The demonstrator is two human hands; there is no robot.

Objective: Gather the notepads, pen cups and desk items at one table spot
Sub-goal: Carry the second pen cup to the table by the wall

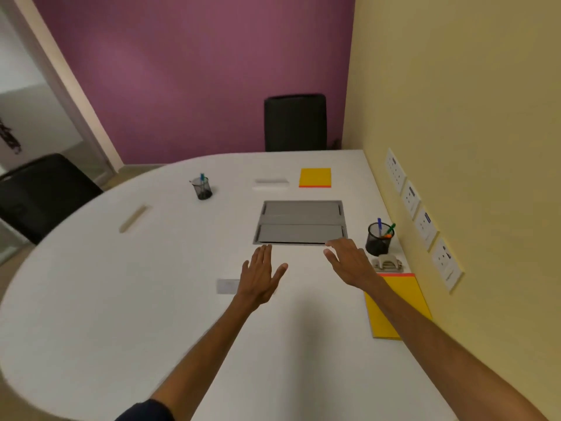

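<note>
Reaching over the white table (pixel 121 299), left hand (pixel 261 275) and right hand (pixel 349 262) are spread open, holding nothing. Near notepad (pixel 405 285) lies under the right forearm, far notepad (pixel 315 177) across the table; near pen cup (pixel 379 241) stands beside the hole punch (pixel 388 264), far pen cup (pixel 202 188) well apart

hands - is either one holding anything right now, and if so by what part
Nothing is held. The left hand and right hand both have their fingers spread over the white table, gripping none of the items on it.
</note>
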